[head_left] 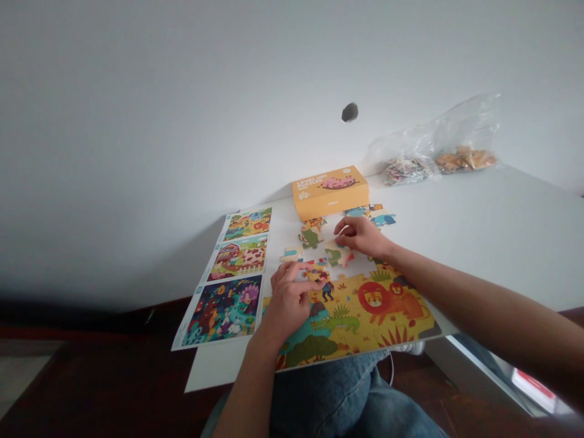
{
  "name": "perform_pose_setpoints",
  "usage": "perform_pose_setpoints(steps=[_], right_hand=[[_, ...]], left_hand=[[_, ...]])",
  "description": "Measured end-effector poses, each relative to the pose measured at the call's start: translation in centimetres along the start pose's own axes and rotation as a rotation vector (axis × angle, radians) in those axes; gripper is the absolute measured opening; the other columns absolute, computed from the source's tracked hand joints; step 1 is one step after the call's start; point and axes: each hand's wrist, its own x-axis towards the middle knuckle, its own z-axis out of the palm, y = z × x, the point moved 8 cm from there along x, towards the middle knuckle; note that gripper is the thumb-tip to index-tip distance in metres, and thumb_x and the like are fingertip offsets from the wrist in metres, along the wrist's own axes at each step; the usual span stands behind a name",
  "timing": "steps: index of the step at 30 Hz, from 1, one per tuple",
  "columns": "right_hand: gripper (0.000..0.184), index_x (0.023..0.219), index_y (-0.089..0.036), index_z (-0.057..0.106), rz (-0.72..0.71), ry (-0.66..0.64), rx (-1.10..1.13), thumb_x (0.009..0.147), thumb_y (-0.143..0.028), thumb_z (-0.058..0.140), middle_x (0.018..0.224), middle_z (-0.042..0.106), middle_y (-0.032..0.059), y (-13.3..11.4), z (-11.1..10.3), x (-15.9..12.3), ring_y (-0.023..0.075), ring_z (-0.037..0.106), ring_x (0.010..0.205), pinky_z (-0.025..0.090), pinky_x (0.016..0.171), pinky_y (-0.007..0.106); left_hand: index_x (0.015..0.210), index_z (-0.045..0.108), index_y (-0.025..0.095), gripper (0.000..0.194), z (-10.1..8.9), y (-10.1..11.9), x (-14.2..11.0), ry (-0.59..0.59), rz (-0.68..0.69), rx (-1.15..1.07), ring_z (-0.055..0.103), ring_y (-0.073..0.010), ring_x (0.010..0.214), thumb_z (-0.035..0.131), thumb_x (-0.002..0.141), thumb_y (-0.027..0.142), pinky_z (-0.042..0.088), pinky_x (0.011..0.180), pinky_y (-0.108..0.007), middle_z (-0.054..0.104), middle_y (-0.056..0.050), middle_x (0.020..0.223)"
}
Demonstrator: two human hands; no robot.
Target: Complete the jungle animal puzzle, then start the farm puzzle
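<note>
A partly joined jigsaw puzzle [378,310] with lions, a crocodile and a small figure lies at the table's front edge. My left hand [291,298] rests on its upper left part, fingers stretched out and apart, a fingertip by the figure. Beyond the joined part, my right hand [365,237] is curled, thumb and forefinger at the upper edge of a green and red puzzle piece [336,255]. Exactly how they grip it is partly hidden. Loose nearby are a dark green piece [311,237], a pale blue piece [292,253] and several blue elephant pieces [383,219].
A yellow puzzle box [333,198] stands behind the loose pieces. On the left, a sheet with three pictures [228,277] overhangs the white table's [483,225] edge. Clear bags of pieces [408,170] lean against the wall at the back right.
</note>
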Motion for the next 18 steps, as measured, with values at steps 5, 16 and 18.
perform_pose_setpoints(steps=[5, 16, 18], right_hand=[[0.027, 0.096, -0.012, 0.066, 0.059, -0.114, 0.009, 0.072, -0.023, 0.065, 0.058, 0.06, -0.0023, 0.2, 0.9, -0.2, 0.0089, 0.047, 0.041, 0.036, 0.04, 0.022], [0.027, 0.097, -0.009, 0.07, 0.066, -0.179, -0.073, 0.074, -0.022, 0.065, 0.057, 0.06, -0.0009, 0.2, 1.3, -0.4, 0.0094, 0.051, 0.043, 0.041, 0.043, 0.022], [0.027, 0.097, -0.009, 0.071, 0.05, -0.164, -0.113, 0.074, -0.022, 0.064, 0.055, 0.058, -0.0023, -0.2, 0.7, -0.3, 0.0077, 0.047, 0.041, 0.037, 0.042, 0.021]], left_hand=[[0.086, 0.08, 0.034, 0.047, -0.1, 0.1, 0.1, -0.003, -0.008, 0.004, 0.052, -0.0255, 0.115, 0.053, 0.078, -0.003, 0.044, 0.101, -0.048, 0.065, -0.004, 0.115], [0.086, 0.08, 0.034, 0.048, -0.1, 0.1, 0.0, -0.012, -0.011, -0.004, 0.051, -0.0254, 0.116, 0.053, 0.077, -0.005, 0.042, 0.102, -0.048, 0.064, -0.003, 0.116], [0.086, 0.08, 0.034, 0.048, 0.0, 0.1, 0.0, -0.017, -0.015, 0.0, 0.051, -0.0256, 0.116, 0.052, 0.077, -0.005, 0.042, 0.102, -0.048, 0.064, -0.003, 0.116]])
